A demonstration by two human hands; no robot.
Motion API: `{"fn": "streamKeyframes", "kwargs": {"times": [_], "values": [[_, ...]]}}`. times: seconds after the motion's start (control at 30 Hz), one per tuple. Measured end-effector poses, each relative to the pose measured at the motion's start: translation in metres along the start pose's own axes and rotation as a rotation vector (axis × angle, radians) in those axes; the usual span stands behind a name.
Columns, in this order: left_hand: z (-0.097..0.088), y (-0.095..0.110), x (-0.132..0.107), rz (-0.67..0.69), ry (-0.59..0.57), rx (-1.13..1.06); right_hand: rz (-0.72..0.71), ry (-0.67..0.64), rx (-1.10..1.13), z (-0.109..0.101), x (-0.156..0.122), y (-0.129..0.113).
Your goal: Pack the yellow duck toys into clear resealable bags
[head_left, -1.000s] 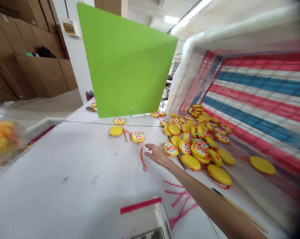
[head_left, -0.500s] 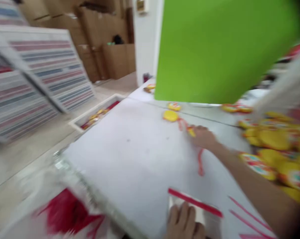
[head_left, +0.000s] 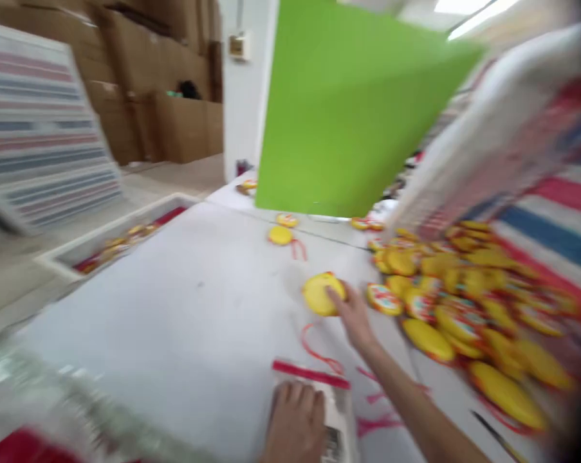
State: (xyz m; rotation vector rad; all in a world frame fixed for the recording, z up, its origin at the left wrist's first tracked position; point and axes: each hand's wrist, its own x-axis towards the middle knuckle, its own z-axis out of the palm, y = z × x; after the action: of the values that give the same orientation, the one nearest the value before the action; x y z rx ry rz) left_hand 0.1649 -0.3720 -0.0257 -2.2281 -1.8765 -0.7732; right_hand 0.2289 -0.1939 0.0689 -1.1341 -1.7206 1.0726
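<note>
Two hands show in the head view, both smeared by motion. The right hand [head_left: 354, 319] comes in from the lower right, its fingers [head_left: 337, 294] partly spread and pressed against the right edge of a yellow disc [head_left: 319, 294]. The disc lies on the white table [head_left: 150, 308], just left of the hand, near the middle of the frame. The blur seems to hide whether the fingers have closed on it, so I can't tell if it's gripped. A red cord [head_left: 318, 351] curves across the table just below the disc.

The left hand [head_left: 295, 424] sits at the bottom centre, its fingers [head_left: 295, 400] curled over a clear bag [head_left: 331, 411] with a red strip [head_left: 311, 374] along its top edge. Whether that hand actually grips the bag, I can't tell.

To the right lies a heap of yellow discs [head_left: 457, 302], some showing colored dots. Two more discs [head_left: 280, 235] lie further up the table, before a green panel [head_left: 348, 109]. A striped sheet [head_left: 555, 218] fills the right edge, stacked striped panels [head_left: 34, 128] stand at the upper left, and a white tray [head_left: 121, 247] holding small yellow pieces sits at the table's left edge, below cardboard cartons [head_left: 174, 125].
</note>
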Motion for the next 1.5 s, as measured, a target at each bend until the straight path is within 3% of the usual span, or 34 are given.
{"fn": "streamKeyframes", "kwargs": {"times": [0.07, 0.17, 0.27, 0.33, 0.57, 0.73, 0.87, 0.97, 1.17, 1.23, 1.33, 1.5], "values": [[0.009, -0.008, 0.0, 0.026, 0.065, -0.038, 0.005, 0.027, 0.033, 0.001, -0.011, 0.0], [0.016, -0.02, 0.005, 0.149, 0.032, -0.043, 0.017, 0.027, 0.118, -0.008, -0.032, -0.003], [0.015, -0.026, 0.009, 0.277, 0.032, -0.023, 0.048, 0.033, 0.278, -0.02, -0.059, -0.007], [0.011, -0.027, 0.011, 0.288, 0.036, -0.022, 0.066, 0.072, 0.335, -0.026, -0.077, -0.007], [-0.011, -0.026, 0.023, -0.086, -0.19, -0.407, -0.023, 0.153, 0.287, -0.028, -0.122, 0.008], [-0.014, -0.027, 0.02, -0.287, -0.209, -0.629, -0.074, 0.149, 0.105, -0.027, -0.143, 0.018], [-0.017, -0.026, 0.021, -0.397, -0.216, -0.754, -0.02, 0.112, 0.065, -0.029, -0.158, 0.021], [-0.019, -0.027, 0.023, -0.306, -0.222, -0.732, 0.116, 0.035, 0.163, -0.034, -0.166, 0.016], [-0.02, -0.027, 0.026, -0.044, -0.193, -0.53, 0.49, -0.139, 0.77, -0.048, -0.162, -0.002], [-0.021, -0.024, 0.028, 0.018, -0.154, -0.479, 0.54, -0.132, 0.845, -0.048, -0.153, -0.008], [-0.027, -0.018, 0.029, 0.102, -0.107, -0.371, 0.464, -0.079, 0.667, -0.042, -0.138, -0.011], [-0.046, -0.014, 0.023, 0.212, -0.106, -0.176, 0.218, -0.204, -0.041, -0.033, -0.134, 0.004]]}}
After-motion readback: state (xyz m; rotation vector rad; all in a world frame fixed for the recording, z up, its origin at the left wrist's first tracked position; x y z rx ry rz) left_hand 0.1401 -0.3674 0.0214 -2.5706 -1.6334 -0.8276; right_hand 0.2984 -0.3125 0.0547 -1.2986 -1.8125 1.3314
